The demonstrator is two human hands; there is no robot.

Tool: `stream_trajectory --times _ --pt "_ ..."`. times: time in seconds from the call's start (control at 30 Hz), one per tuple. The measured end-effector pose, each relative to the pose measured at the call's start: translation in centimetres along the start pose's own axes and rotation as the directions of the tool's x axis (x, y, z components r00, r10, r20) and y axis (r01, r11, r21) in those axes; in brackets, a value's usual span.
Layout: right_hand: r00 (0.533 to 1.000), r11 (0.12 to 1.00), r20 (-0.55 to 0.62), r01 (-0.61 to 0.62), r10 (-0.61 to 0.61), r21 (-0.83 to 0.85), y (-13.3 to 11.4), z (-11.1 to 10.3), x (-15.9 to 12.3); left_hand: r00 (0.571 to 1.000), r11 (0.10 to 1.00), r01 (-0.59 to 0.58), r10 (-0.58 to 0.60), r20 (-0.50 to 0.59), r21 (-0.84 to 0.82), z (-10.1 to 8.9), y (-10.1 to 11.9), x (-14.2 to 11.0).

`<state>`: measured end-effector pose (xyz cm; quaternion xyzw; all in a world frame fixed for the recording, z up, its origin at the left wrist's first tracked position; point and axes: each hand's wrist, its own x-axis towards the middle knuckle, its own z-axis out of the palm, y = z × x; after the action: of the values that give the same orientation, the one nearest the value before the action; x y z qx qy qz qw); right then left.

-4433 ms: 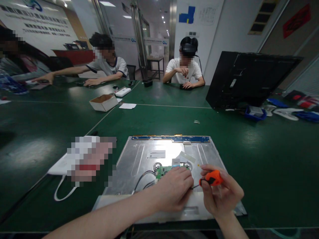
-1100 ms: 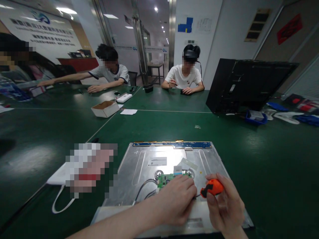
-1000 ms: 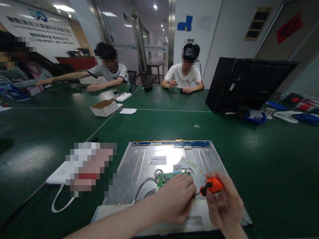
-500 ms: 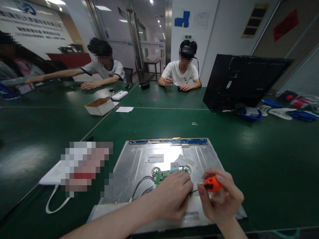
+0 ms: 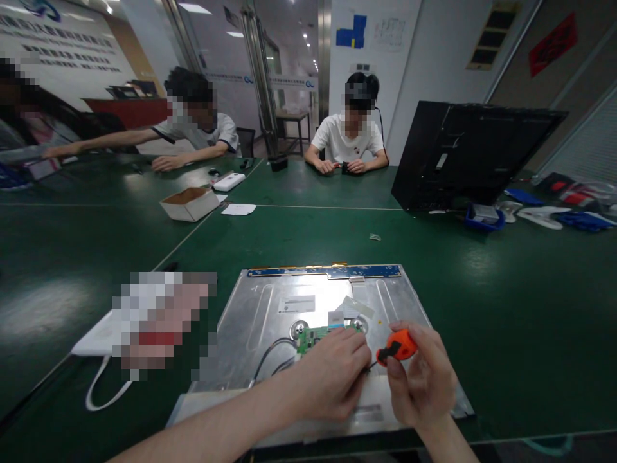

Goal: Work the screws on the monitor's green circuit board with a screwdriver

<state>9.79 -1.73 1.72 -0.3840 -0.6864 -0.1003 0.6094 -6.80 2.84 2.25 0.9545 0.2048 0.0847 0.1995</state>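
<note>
A silver metal display panel (image 5: 270,308) lies flat on the green table in front of me. A small green circuit board (image 5: 311,335) with black cables (image 5: 270,354) sits on its near half. My left hand (image 5: 332,376) rests on the board's right end, fingers curled down, and what it grips is hidden. My right hand (image 5: 421,379) is wrapped round the orange and black handle of a small screwdriver (image 5: 398,346), whose thin shaft points left toward my left fingers.
A white item with a cord (image 5: 103,360) lies left of the panel. An upright black monitor back (image 5: 467,154) stands at the far right beside a blue tray (image 5: 484,218). An open cardboard box (image 5: 189,202) sits mid-table. Three people sit at the far side.
My view has shifted slightly. My right hand has turned the screwdriver handle a little and moved it closer to my left hand. My left hand stays on the circuit board.
</note>
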Motion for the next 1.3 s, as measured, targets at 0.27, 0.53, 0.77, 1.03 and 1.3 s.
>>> stream_trajectory --times 0.27,0.53,0.77,1.03,1.3 --pt "0.998 0.988 -0.004 0.059 -0.061 -0.140 -0.3 -0.1 0.5 1.000 1.000 -0.003 0.002 0.006 0.028 0.2 0.0 0.0" --pt "1.000 0.998 0.020 -0.003 0.004 -0.067 0.1 -0.1 -0.8 0.999 0.999 -0.009 0.010 -0.034 0.032 0.3 -0.1 0.0" --pt "1.000 0.984 0.002 0.030 -0.030 -0.174 -0.1 -0.1 0.1 0.999 0.999 0.000 0.002 -0.044 0.040 0.3 0.0 0.0" --pt "0.999 1.000 0.028 -0.024 0.024 0.017 0.2 0.1 -0.8 0.999 0.999 -0.009 0.011 -0.037 0.034 0.5 -0.2 0.0" --pt "0.998 0.998 0.023 -0.058 0.058 0.000 0.5 0.0 -1.5 1.000 1.000 -0.012 0.012 -0.018 0.023 0.3 -0.2 0.1"
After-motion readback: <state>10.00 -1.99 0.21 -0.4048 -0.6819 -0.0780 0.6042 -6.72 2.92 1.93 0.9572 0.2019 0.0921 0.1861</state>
